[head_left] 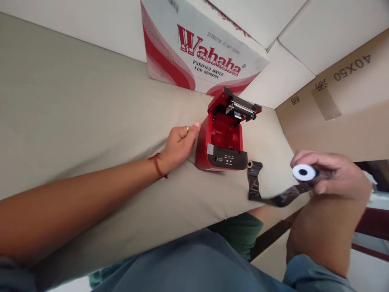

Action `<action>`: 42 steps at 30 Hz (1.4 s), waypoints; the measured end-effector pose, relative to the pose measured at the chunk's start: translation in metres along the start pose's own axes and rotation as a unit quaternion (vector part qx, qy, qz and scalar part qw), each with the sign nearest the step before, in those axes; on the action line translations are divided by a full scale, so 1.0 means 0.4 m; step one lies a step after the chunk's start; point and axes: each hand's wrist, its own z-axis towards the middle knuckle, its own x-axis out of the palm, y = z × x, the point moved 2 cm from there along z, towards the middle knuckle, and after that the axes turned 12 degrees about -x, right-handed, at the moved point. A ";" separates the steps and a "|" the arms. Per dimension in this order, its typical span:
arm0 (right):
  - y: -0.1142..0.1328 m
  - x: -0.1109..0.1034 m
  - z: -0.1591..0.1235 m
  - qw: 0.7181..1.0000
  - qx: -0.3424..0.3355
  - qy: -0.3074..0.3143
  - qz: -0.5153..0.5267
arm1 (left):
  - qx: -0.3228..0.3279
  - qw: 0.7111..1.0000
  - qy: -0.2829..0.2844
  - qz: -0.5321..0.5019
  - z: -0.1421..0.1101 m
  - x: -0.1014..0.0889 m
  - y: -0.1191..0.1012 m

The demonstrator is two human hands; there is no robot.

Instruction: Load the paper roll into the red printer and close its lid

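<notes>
A red label printer (204, 146) with a black front panel stands on the covered surface, its lid (223, 99) tilted up and its inside showing. My left hand (180, 144) is against the printer's left side, the thumb near its upper edge and the other fingers partly hidden. My right hand (337, 174) grips a dark ribbon roll (304, 172) with a white end and a black centre hole, to the right of the printer. From it a crumpled black ribbon (281, 199) hangs down to a small second core (255, 165) beside the printer's front right corner.
Behind the printer is a white and red water carton (209, 52). A brown cardboard box (340, 89) stands at the right. The beige-covered surface (75, 101) ends near my body, and a white wall (75, 24) runs along the back.
</notes>
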 end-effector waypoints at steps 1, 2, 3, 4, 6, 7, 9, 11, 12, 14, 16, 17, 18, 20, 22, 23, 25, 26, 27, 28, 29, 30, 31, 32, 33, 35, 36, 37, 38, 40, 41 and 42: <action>0.013 0.009 0.023 1.000 -0.015 -0.009 0.016 | 0.021 0.999 -0.025 0.010 0.003 -0.004 0.004; 0.018 0.028 0.053 1.000 -0.015 -0.009 0.024 | 0.054 0.996 -0.059 0.029 0.004 -0.009 0.005; 0.017 0.055 0.089 1.000 0.005 -0.010 0.009 | 0.096 0.990 -0.093 0.054 0.003 -0.014 0.003; 0.011 0.087 0.128 1.000 0.024 -0.011 -0.011 | 0.142 0.979 -0.125 0.080 -0.003 -0.018 -0.002; -0.005 0.148 0.200 0.997 0.046 -0.028 -0.055 | 0.234 0.951 -0.157 0.127 -0.027 -0.021 -0.019; -0.012 0.173 0.231 0.994 0.046 -0.045 -0.085 | 0.278 0.937 -0.154 0.146 -0.045 -0.019 -0.029; -0.022 0.211 0.278 0.984 0.039 -0.077 -0.153 | 0.367 0.907 -0.107 0.179 -0.089 -0.008 -0.050; -0.024 0.236 0.309 0.971 0.046 -0.079 -0.222 | 0.451 0.861 -0.031 0.232 -0.135 0.013 -0.065; -0.023 0.245 0.320 0.963 0.060 -0.071 -0.254 | 0.475 0.841 -0.005 0.260 -0.153 0.022 -0.069; -0.016 0.259 0.336 0.944 0.092 -0.051 -0.313 | 0.501 0.813 0.026 0.296 -0.178 0.039 -0.071; -0.006 0.269 0.349 0.928 0.109 -0.033 -0.353 | 0.512 0.798 0.027 0.317 -0.187 0.049 -0.071; -0.001 0.274 0.355 0.925 0.111 -0.025 -0.363 | 0.516 0.793 0.021 0.323 -0.188 0.053 -0.070; 0.003 0.278 0.360 0.923 0.110 -0.017 -0.369 | 0.519 0.789 0.015 0.328 -0.187 0.055 -0.070; 0.007 0.286 0.370 0.920 0.108 -0.006 -0.377 | 0.525 0.782 0.005 0.335 -0.186 0.057 -0.069; 0.003 0.292 0.380 0.917 0.107 0.004 -0.384 | 0.532 0.776 0.002 0.340 -0.185 0.057 -0.068; -0.002 0.294 0.385 0.917 0.104 0.006 -0.386 | 0.534 0.773 0.001 0.342 -0.185 0.056 -0.068; -0.013 0.299 0.394 0.921 0.087 0.001 -0.380 | 0.537 0.771 0.001 0.342 -0.185 0.055 -0.068; -0.019 0.300 0.396 0.926 0.074 -0.005 -0.371 | 0.539 0.771 0.003 0.341 -0.185 0.055 -0.068; -0.023 0.300 0.394 0.931 0.059 -0.015 -0.360 | 0.540 0.769 0.004 0.341 -0.186 0.055 -0.069; -0.026 0.300 0.389 0.938 0.044 -0.027 -0.343 | 0.543 0.766 0.004 0.344 -0.186 0.055 -0.071; -0.027 0.297 0.378 0.946 0.030 -0.040 -0.319 | 0.546 0.762 0.003 0.349 -0.187 0.056 -0.074; -0.027 0.293 0.362 0.956 0.018 -0.056 -0.286 | 0.550 0.756 -0.002 0.355 -0.188 0.056 -0.077; -0.025 0.286 0.341 0.967 0.008 -0.076 -0.244 | 0.555 0.750 -0.007 0.360 -0.189 0.056 -0.082; -0.024 0.276 0.318 0.975 0.000 -0.105 -0.197 | 0.559 0.746 -0.013 0.362 -0.190 0.056 -0.086; -0.025 0.263 0.292 0.978 -0.007 -0.145 -0.150 | 0.562 0.743 -0.017 0.363 -0.192 0.055 -0.090; -0.038 0.226 0.247 0.962 -0.017 -0.260 -0.084 | 0.567 0.741 -0.021 0.359 -0.195 0.054 -0.098; -0.052 0.205 0.230 0.942 -0.023 -0.327 -0.069 | 0.569 0.741 -0.023 0.356 -0.196 0.053 -0.100; -0.071 0.185 0.220 0.919 -0.029 -0.387 -0.061 | 0.572 0.740 -0.024 0.353 -0.197 0.052 -0.102; -0.094 0.167 0.217 0.897 -0.033 -0.437 -0.057 | 0.573 0.740 -0.024 0.350 -0.197 0.051 -0.103; -0.146 0.145 0.234 0.870 -0.027 -0.490 -0.050 | 0.574 0.743 -0.019 0.344 -0.198 0.049 -0.102; -0.171 0.140 0.251 0.868 -0.019 -0.494 -0.042 | 0.571 0.745 -0.015 0.343 -0.198 0.049 -0.101; -0.193 0.140 0.272 0.872 -0.010 -0.488 -0.030 | 0.568 0.748 -0.010 0.343 -0.199 0.048 -0.100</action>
